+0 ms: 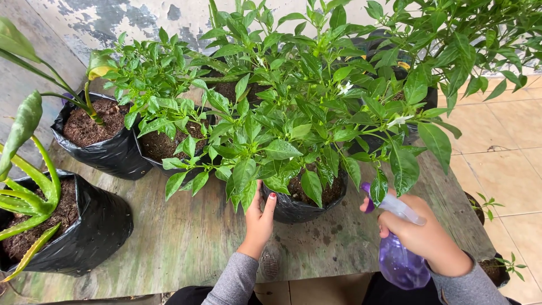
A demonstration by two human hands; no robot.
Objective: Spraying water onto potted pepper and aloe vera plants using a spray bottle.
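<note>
**Setting: Outdoor Potting Bench**

The work surface is a weathered wooden bench [186, 237], its planks stained green and grey. Behind it stands a wall [101, 20] with patchy, peeling paint in grey and off-white. To the right, the floor [502, 147] is laid with square beige tiles and pale grout lines. Small green weeds [486, 203] grow beside the bench edge. Lighting is soft, even daylight with no hard shadows.
</note>
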